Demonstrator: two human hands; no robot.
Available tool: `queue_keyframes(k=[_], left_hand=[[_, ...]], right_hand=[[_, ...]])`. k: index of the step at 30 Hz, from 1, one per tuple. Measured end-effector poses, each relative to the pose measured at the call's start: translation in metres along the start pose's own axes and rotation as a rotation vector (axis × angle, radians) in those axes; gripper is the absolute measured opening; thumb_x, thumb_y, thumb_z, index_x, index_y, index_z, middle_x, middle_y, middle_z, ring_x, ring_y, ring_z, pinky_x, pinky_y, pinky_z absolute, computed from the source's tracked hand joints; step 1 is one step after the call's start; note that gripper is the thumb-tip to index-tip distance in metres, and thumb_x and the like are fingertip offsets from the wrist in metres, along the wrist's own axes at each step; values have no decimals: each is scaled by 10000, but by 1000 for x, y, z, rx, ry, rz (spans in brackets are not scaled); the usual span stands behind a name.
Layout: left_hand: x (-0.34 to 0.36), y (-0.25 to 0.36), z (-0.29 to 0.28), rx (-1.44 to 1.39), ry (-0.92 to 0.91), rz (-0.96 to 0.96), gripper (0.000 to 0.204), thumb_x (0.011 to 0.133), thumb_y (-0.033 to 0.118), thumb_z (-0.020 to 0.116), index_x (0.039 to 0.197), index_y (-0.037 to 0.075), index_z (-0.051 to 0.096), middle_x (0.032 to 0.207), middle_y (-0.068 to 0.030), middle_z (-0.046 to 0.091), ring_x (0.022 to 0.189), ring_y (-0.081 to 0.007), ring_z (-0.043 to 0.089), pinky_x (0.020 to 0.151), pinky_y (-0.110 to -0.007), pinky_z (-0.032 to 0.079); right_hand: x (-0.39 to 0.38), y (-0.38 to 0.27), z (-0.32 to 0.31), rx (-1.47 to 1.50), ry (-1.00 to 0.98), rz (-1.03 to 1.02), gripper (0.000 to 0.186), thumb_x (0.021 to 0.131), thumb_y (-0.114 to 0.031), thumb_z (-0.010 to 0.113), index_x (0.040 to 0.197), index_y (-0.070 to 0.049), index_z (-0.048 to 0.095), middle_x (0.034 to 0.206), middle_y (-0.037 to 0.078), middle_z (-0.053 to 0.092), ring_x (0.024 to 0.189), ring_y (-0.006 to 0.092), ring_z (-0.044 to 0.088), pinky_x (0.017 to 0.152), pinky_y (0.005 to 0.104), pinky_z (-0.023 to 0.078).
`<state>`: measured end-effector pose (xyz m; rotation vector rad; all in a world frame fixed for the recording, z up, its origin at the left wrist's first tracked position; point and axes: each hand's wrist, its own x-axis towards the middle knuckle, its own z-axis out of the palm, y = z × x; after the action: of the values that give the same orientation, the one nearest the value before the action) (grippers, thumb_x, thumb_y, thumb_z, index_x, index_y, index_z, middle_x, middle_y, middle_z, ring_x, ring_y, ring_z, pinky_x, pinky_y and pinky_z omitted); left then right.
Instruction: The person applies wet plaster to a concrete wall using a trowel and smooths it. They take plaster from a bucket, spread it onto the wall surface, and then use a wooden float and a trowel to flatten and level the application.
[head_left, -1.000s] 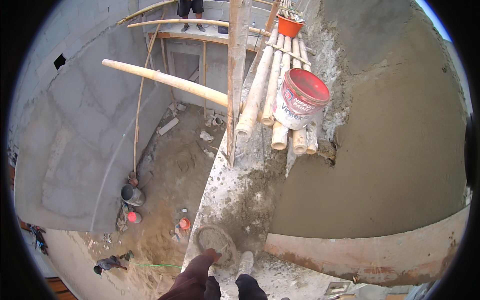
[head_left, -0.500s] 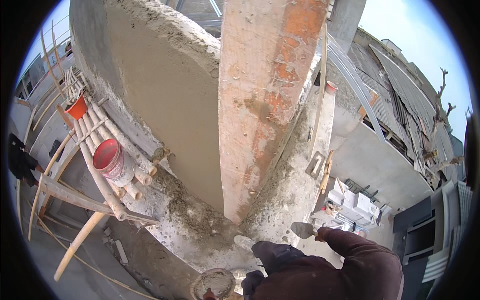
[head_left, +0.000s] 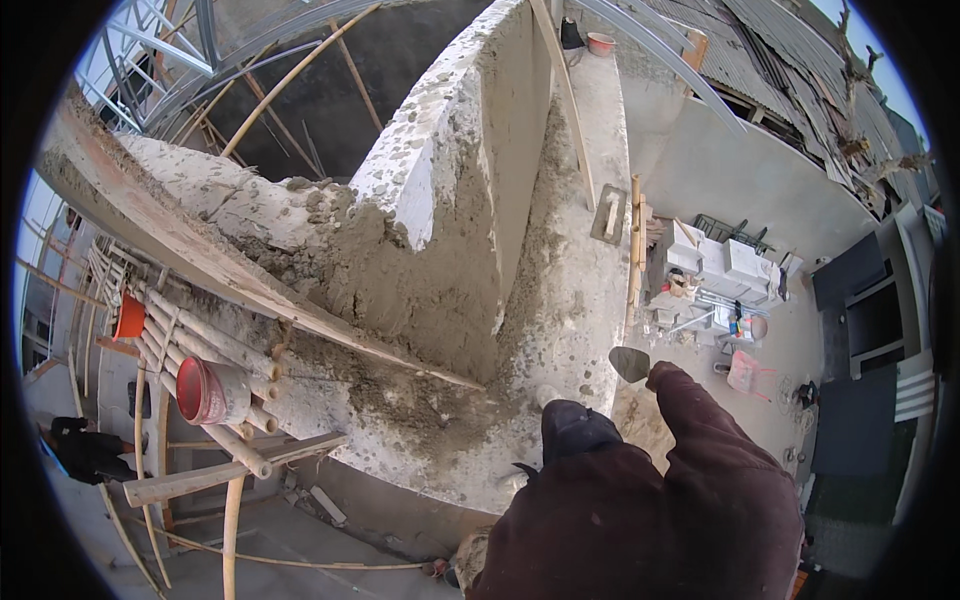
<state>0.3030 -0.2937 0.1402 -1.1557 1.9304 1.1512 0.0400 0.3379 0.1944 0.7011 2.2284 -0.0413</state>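
Note:
My right hand (head_left: 662, 374), at the end of a brown sleeve, closes round the handle of a trowel (head_left: 630, 363) whose flat grey blade points left over the ledge's outer edge. Low in the view, mostly cut off by my body, my left hand (head_left: 437, 568) shows only as a small bit at the side of a mortar bowl (head_left: 470, 562). Ahead lies a pale, mortar-spattered ledge (head_left: 560, 330). On it stands a white-topped wall (head_left: 410, 150) with wet grey mortar (head_left: 430, 290) at its near end. A long board (head_left: 270, 305) slants across on the left, its end by that mortar.
A plastering float (head_left: 610, 213) lies on the ledge. Bamboo scaffolding at left carries a red-lined bucket (head_left: 215, 390) and an orange bucket (head_left: 128, 316). A person (head_left: 90, 450) in dark clothes is lower left. The ground drops away at right, with white blocks (head_left: 725, 265) and a pink wheelbarrow (head_left: 748, 372).
The view has shifted, now showing the wall tops. The wide orange-stained face from the middle is gone from there; a board edge runs at left. Trowel and right hand appear higher in view.

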Motion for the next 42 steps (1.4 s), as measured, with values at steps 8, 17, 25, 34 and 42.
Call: queue_keyframes(k=[8,17,25,34,42], left_hand=[[-20,99,46,15,-26,-60,450,966,313,489,1326,44,478,1119,-201,651,1012,-355,645,836,-462,530],[18,282,135,-16,-86,35,457,969,349,476,1301,37,503,1106,-201,656,990,-353,653,838,-450,531],[43,427,179,-121,-70,202,470,971,381,465,1278,30,525,1094,-202,660,971,-352,659,840,-440,531],[47,435,238,-268,22,8,492,974,417,453,1252,23,550,1080,-203,665,949,-350,666,842,-429,531],[10,402,288,-708,332,-376,517,977,449,442,1230,17,572,1068,-203,669,930,-348,673,844,-419,532]], right_hand=[[88,-14,-56,145,-84,13,409,760,-348,696,1063,-75,717,1051,155,700,988,297,677,826,396,533],[185,25,-147,115,-133,66,380,782,-333,686,1080,-100,717,1065,144,699,987,289,678,833,397,531],[243,-21,-264,107,-18,-80,426,786,-352,677,1089,-53,692,1110,174,679,1030,325,658,858,415,530],[311,-109,-388,-217,-86,-342,448,786,-392,663,1088,-63,701,1117,143,684,1062,317,652,869,431,529],[412,-176,-493,-522,153,-661,442,812,-442,658,919,-19,731,917,182,713,896,304,698,795,422,540]])
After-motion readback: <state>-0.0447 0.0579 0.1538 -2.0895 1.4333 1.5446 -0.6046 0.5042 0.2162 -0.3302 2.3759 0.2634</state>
